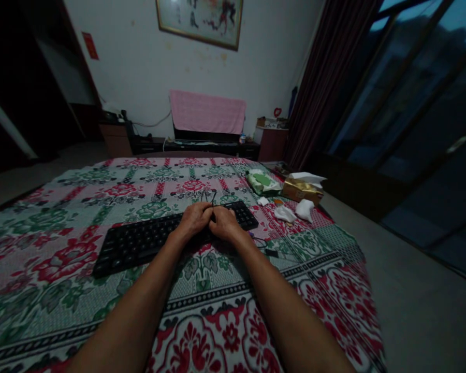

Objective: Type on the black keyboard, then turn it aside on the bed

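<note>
A black keyboard [140, 242] lies across a floral red and green bedspread [62, 217]. My left hand [194, 220] and my right hand [224, 223] rest side by side on the keyboard's right part, knuckles up, fingers curled together at its far edge. A thin black wire tool or cable loop [208, 197] rises just beyond the fingertips, and both hands seem to pinch it, though the dim light hides the grip. A black cable with a plug [266, 247] lies to the right of my right wrist.
A golden tissue box [303, 189] with a white tissue sticking out, a green packet [262, 182] and crumpled white tissues [295, 211] lie at the bed's right far corner. Beyond the bed stands a low cabinet with a pink cloth [206, 112]. Grey floor and dark windows are at the right.
</note>
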The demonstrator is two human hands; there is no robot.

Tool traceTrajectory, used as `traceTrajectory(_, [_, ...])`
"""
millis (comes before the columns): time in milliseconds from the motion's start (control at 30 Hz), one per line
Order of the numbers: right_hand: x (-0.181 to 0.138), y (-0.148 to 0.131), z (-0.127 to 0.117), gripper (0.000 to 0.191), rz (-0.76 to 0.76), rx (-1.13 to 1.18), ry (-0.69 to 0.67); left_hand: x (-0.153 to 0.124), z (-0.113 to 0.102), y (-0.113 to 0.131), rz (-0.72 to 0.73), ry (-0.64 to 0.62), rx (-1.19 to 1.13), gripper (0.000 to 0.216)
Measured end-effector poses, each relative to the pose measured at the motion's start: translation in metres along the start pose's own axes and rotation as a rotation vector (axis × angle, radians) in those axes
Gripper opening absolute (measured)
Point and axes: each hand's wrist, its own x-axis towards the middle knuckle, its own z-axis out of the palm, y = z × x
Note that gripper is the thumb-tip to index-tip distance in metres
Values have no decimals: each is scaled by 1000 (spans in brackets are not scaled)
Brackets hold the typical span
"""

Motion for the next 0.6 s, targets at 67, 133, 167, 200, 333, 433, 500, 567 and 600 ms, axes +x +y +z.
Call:
traceTrajectory(67, [-7, -2, -4, 27, 20, 22, 49, -2, 3, 3, -75, 74, 19, 31])
traceTrajectory(133, [-15, -4, -10, 27, 16, 55, 106, -6, 6, 9, -147, 157, 42, 32])
traceTrajectory(167, [-19, -4, -14, 27, 2, 72, 133, -8, 7, 12, -162, 189, 53, 33])
traceTrajectory(200, [-23, -3, -18, 28, -14, 89, 159, -10, 8, 17, -160, 210, 60, 33])
traceTrajectory(333, [-43, 6, -43, 34, 2, 98, 241, -20, 10, 40, -110, 216, 100, 35])
traceTrajectory(433, [-60, 18, -59, 35, 137, 26, 233, -29, 13, 60, -87, 221, 192, 36])
traceTrajectory(500, [-72, 30, -66, 35, 271, -34, 177, -33, 17, 72, -64, 209, 232, 37])
traceTrajectory(567, [-84, 44, -70, 32, 404, -75, 40, -36, 22, 80, -24, 175, 250, 37])
traceTrajectory(600, [-89, 51, -72, 31, 434, -86, -27, -37, 25, 83, -6, 153, 257, 37])
